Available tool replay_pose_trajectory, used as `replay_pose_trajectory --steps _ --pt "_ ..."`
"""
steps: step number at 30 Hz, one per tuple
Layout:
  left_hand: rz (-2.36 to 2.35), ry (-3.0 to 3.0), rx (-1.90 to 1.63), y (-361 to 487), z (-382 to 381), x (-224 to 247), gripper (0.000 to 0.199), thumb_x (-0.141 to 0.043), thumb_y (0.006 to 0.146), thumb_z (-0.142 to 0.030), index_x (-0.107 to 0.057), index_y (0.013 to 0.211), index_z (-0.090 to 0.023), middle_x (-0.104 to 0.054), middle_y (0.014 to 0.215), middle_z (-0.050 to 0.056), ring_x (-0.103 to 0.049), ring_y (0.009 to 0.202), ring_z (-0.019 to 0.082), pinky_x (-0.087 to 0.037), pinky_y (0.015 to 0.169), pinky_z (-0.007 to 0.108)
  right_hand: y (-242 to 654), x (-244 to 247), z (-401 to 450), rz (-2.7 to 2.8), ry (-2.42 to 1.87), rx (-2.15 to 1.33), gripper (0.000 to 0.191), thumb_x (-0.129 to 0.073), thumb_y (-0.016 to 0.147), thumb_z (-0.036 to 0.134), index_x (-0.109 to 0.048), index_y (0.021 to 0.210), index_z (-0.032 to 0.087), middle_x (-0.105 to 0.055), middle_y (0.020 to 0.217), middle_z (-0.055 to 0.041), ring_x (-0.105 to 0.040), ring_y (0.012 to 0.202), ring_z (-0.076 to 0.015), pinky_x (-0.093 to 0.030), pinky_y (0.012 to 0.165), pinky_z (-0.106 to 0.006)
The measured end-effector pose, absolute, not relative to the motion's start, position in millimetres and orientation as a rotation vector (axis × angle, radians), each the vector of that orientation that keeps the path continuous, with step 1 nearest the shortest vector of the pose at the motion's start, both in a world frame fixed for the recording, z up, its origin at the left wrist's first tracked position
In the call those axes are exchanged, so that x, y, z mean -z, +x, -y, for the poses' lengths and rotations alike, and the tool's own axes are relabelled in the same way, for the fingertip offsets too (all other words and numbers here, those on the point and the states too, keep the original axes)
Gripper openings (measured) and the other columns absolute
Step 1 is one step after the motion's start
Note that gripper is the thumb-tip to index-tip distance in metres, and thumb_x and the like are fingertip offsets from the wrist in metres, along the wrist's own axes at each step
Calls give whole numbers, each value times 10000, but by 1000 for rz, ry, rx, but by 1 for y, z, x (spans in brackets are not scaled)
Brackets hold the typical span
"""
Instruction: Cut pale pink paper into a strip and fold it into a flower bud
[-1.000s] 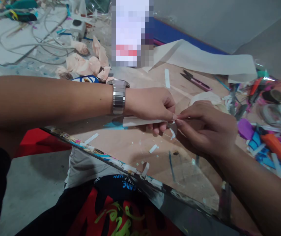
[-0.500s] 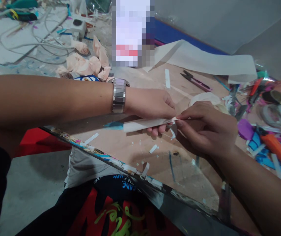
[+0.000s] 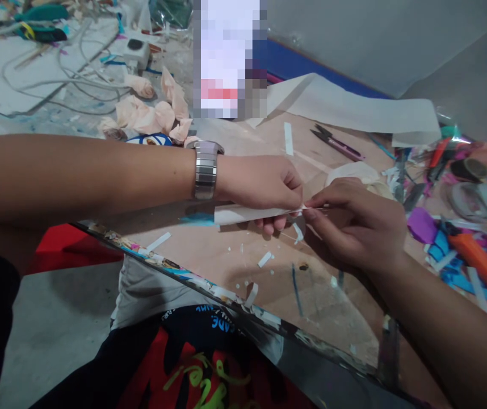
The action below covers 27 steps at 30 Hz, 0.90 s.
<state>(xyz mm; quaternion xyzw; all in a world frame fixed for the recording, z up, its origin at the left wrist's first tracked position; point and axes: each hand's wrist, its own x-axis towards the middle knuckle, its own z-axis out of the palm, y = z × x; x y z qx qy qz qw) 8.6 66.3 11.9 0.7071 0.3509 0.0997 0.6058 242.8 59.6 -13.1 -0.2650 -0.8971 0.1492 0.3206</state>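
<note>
A long strip of whitish paper (image 3: 243, 214) lies across my left hand (image 3: 269, 184), one end sticking out to the left beneath the wrist. The thumb and curled fingers of that hand pinch it near its narrow right end. Fingertips of my right hand (image 3: 349, 218) meet there, thumb and forefinger closed on the gathered tip of the paper. A thin pale line, like a stick or wire, runs from this pinch under the right forefinger; its kind is unclear. Behind the right hand lies a pale roll or ring (image 3: 354, 172), partly hidden.
Thread snips (image 3: 339, 143) lie beyond my hands, before a large pale paper sheet (image 3: 354, 111). An orange-handled tool (image 3: 484, 267) sits among scraps at right. Crumpled peach paper (image 3: 145, 113), a white cable (image 3: 73, 79) and pliers (image 3: 41, 25) are at left. The table edge (image 3: 209, 287) runs diagonally near my body.
Both hands stay joined at the paper's tip. The paper has turned slightly within my left hand, and my right hand has shifted a little to the left.
</note>
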Motion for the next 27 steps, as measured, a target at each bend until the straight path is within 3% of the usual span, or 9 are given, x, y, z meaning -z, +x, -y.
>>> replay_pose_trajectory --steps 7,11,16,22,27 --pt "-853 1684 -265 9 -66 -13 226 -568 921 -289 -730 966 -139 -754 781 66 -680 632 113 -518 666 257 241 10 -59 2389 -722 -299 71 -720 942 236 -660 949 274 -716 849 -8 -662 746 -175 -509 733 -395" --pt "-889 1881 -336 8 -63 -14 200 -575 930 -277 -722 942 -143 -774 775 39 -660 604 86 -472 652 221 241 11 -59 2413 -763 -285 58 -706 958 265 -648 950 268 -710 853 -24 -656 765 -185 -502 741 -407" --pt "-933 2255 -420 8 -60 -13 205 -586 958 -276 -746 913 -155 -779 824 41 -648 711 110 -403 702 248 244 14 -64 2438 -694 -321 108 -736 923 268 -640 959 234 -704 881 -8 -654 808 -168 -488 780 -379" --pt "-846 2483 -498 11 -60 -7 289 -524 1027 -337 -767 1041 -181 -769 869 48 -635 781 146 -356 711 280 245 17 -66 2482 -710 -267 43 -629 973 230 -588 967 239 -688 907 -31 -630 829 -193 -470 770 -404" --pt "-804 2509 -537 8 -63 -5 270 -542 1016 -302 -781 1026 -176 -759 827 37 -611 732 140 -327 681 294 245 15 -59 2475 -765 -171 47 -636 972 258 -591 974 246 -696 909 -45 -636 865 -224 -472 822 -445"
